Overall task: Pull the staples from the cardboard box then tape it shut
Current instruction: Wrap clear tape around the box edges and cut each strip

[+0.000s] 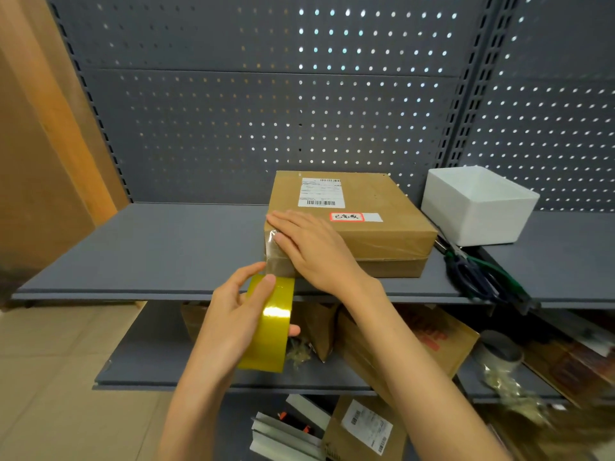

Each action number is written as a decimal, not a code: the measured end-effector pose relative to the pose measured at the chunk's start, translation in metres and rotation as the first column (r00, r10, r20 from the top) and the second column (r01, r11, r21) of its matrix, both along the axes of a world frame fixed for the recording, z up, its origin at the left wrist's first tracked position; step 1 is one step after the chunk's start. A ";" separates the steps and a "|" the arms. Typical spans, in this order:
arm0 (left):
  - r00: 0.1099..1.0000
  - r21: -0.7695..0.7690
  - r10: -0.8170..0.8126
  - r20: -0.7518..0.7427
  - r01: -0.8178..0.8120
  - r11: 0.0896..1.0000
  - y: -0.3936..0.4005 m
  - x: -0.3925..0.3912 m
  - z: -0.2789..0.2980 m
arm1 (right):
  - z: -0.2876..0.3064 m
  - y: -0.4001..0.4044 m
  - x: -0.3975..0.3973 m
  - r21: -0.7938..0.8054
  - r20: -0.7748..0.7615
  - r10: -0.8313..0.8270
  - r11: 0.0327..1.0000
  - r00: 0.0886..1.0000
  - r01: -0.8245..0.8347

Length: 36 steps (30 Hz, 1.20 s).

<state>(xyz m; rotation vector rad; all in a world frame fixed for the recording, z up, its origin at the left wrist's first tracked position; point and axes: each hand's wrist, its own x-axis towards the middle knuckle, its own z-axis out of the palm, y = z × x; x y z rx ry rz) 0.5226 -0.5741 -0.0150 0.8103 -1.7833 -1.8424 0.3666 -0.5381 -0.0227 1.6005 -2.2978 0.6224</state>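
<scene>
A flat brown cardboard box (372, 234) with a shipping label and a red-framed sticker lies on the grey shelf (149, 254). Clear tape runs over its top and down its near left corner. My right hand (309, 251) lies flat on that corner, fingers straight, pressing the tape against the box. My left hand (233, 314) grips a yellowish roll of clear tape (271, 324) just below the shelf's front edge, with the thumb on the roll's top. A strip of tape stretches from the roll up to the box corner.
A white open tub (479, 207) stands right of the box. Pliers and scissors (479, 274) lie by the shelf's right front edge. Lower shelves hold cardboard parcels (416, 341), another tape roll (499, 354) and crumpled tape. A perforated panel backs the shelf.
</scene>
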 end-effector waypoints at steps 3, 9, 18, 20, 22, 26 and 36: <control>1.000 -0.035 0.013 -0.002 -0.013 0.999 0.002 0.000 0.002 | 0.000 -0.001 0.001 0.010 0.012 -0.006 1.000 1.000 0.006; 1.000 -0.034 0.010 -0.005 -0.010 0.999 0.002 0.000 0.001 | 0.005 0.027 0.001 -0.269 0.190 -0.071 0.955 0.979 0.122; 0.999 -0.006 0.038 0.001 -0.038 0.999 -0.001 -0.003 -0.003 | -0.002 0.134 -0.046 -0.292 0.341 -0.732 0.514 0.590 0.806; 0.999 -0.002 0.037 0.001 -0.037 0.999 -0.001 -0.003 -0.004 | -0.007 0.150 -0.052 -0.139 0.329 -0.812 0.463 0.482 0.875; 0.999 0.000 0.037 0.005 -0.037 0.999 -0.001 -0.003 -0.004 | -0.014 0.159 -0.055 -0.040 0.327 -0.847 0.431 0.420 0.901; 0.999 -0.002 0.044 0.008 -0.044 0.999 0.000 -0.003 -0.004 | -0.023 0.164 -0.059 0.060 0.352 -0.864 0.405 0.360 0.912; 0.998 -0.010 0.065 0.017 -0.065 0.998 0.004 -0.003 -0.001 | -0.027 0.168 -0.064 0.101 0.391 -0.842 0.440 0.371 0.892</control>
